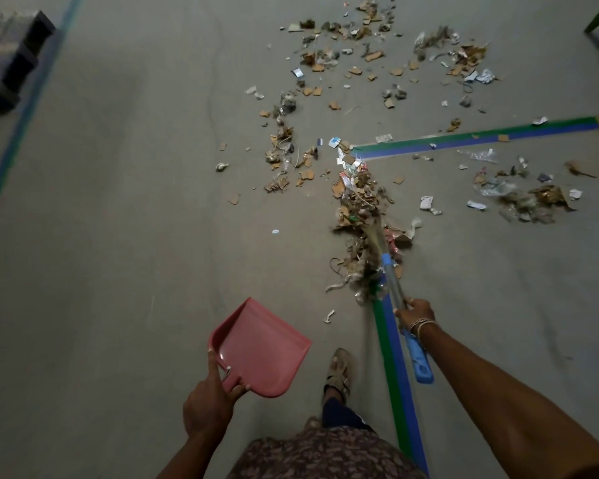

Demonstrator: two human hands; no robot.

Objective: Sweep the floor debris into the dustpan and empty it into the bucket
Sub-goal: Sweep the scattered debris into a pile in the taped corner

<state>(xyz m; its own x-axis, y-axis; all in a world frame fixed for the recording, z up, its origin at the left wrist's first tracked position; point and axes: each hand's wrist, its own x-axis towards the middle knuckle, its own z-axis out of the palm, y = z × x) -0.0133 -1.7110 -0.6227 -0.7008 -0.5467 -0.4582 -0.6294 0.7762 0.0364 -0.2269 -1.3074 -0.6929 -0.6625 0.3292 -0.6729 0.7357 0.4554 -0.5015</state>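
Nearest, the left hand (pixel 206 402) has its grip clamped on the back rim of the dustpan (pixel 261 347), a smooth pink plastic scoop, empty and held tilted. The grip of the right hand (pixel 414 314) is closed round the thin blue broom (pixel 415 354). Its bristles (pixel 372 233) lie in a long pile of debris (pixel 358 202): cardboard bits, paper, dry fibres. Sweeping is in hand; next, I judge, the dustpan must sit flat before this pile. Farther, more scraps (pixel 360 46) lie scattered. No bucket shows.

No legible text, label, brand, number or sign found. Printed wrappers among the scattered paper and cardboard debris (pixel 358 198) are too small and blurred to read.
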